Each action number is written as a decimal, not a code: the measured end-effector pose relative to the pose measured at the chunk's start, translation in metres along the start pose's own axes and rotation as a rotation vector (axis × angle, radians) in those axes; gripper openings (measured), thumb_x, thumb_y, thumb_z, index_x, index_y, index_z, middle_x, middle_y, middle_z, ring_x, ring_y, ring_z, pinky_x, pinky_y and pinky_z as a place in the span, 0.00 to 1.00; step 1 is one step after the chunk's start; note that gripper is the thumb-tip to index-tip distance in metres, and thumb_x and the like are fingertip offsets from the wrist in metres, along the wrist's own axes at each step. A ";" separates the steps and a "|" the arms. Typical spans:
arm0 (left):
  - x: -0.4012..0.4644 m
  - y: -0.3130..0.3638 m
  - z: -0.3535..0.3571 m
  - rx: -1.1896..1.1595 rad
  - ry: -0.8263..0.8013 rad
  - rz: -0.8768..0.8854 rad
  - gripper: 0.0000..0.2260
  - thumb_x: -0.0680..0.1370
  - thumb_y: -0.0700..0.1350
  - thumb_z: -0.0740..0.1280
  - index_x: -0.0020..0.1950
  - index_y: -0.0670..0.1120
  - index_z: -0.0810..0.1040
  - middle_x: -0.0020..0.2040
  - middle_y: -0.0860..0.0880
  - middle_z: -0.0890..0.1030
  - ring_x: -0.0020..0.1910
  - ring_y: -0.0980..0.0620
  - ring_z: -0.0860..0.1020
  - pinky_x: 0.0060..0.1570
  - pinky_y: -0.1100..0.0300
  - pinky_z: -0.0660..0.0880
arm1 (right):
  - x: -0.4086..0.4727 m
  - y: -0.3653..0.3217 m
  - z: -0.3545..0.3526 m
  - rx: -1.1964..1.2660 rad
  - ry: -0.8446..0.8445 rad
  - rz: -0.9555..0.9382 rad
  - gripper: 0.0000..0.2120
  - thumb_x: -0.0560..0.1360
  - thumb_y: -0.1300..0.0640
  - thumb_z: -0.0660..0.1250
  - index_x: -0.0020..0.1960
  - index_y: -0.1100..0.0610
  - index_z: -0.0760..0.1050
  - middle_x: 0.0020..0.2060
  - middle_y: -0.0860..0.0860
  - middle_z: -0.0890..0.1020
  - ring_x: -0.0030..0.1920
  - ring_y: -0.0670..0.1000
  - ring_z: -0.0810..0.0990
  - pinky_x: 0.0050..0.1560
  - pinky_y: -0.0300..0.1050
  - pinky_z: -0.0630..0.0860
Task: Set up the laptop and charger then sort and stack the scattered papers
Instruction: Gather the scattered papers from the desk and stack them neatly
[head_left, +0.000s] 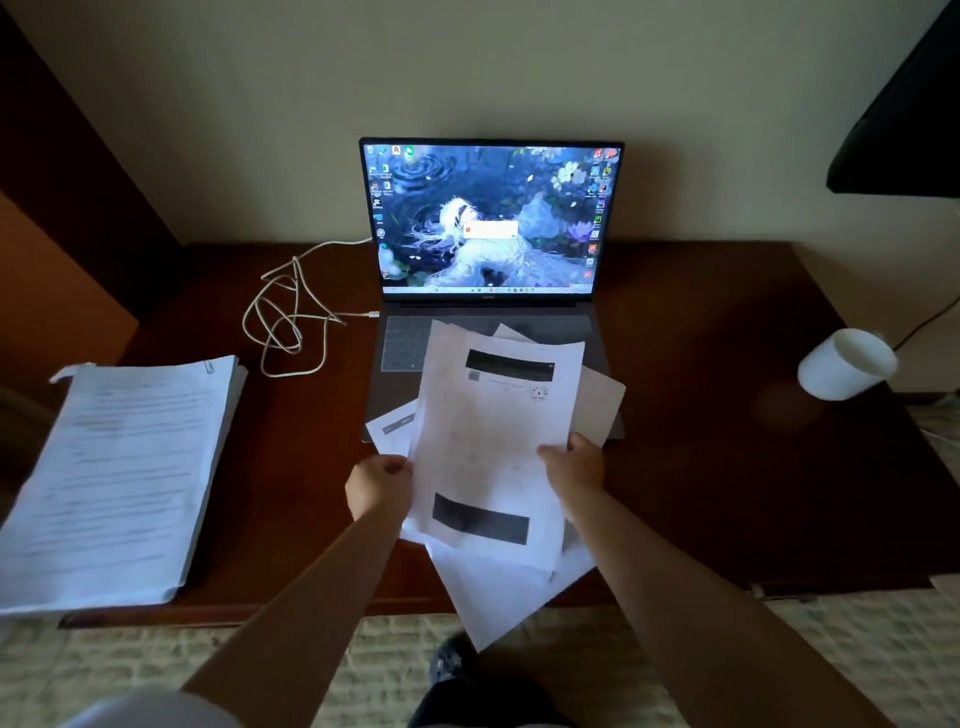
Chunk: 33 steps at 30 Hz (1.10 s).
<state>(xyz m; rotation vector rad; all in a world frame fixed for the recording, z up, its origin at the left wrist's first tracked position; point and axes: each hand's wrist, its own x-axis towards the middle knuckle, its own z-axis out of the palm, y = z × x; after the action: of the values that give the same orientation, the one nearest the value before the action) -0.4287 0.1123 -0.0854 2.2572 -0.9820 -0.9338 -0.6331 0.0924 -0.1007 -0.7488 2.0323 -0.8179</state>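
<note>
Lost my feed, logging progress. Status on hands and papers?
Left hand and right hand both grip loose papers over the open laptop. Charger cable plugged in. Stack sits left.

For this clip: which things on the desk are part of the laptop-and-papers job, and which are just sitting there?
Part of the job:
- open laptop, screen lit
- white charger cable, plugged into the laptop's left side
- loose papers, held by left hand and right hand
- stacked papers at the desk's left end

Just there:
- white cup
</note>
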 end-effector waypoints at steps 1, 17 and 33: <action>-0.001 -0.001 0.000 0.006 0.006 0.002 0.09 0.78 0.41 0.65 0.55 0.42 0.82 0.54 0.44 0.82 0.48 0.47 0.78 0.50 0.55 0.75 | -0.003 -0.002 0.001 0.000 -0.013 -0.017 0.05 0.71 0.64 0.67 0.46 0.63 0.78 0.41 0.55 0.80 0.41 0.53 0.78 0.44 0.50 0.79; -0.002 0.001 0.009 -0.137 -0.289 -0.203 0.16 0.71 0.32 0.69 0.58 0.41 0.79 0.54 0.41 0.80 0.55 0.41 0.79 0.51 0.53 0.77 | 0.007 0.023 -0.039 0.138 0.204 0.226 0.19 0.79 0.65 0.57 0.70 0.64 0.67 0.65 0.62 0.73 0.64 0.63 0.72 0.60 0.52 0.70; -0.028 -0.011 0.000 -0.213 -0.597 -0.361 0.13 0.72 0.23 0.56 0.48 0.34 0.76 0.59 0.35 0.77 0.55 0.38 0.77 0.58 0.46 0.76 | 0.017 0.012 -0.053 -0.264 0.042 0.246 0.19 0.81 0.62 0.51 0.68 0.70 0.66 0.68 0.64 0.69 0.68 0.62 0.68 0.66 0.49 0.65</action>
<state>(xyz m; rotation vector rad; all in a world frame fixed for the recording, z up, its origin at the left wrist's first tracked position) -0.4378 0.1403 -0.0817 2.0400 -0.6540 -1.8478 -0.6889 0.1024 -0.0928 -0.6111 2.2427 -0.4335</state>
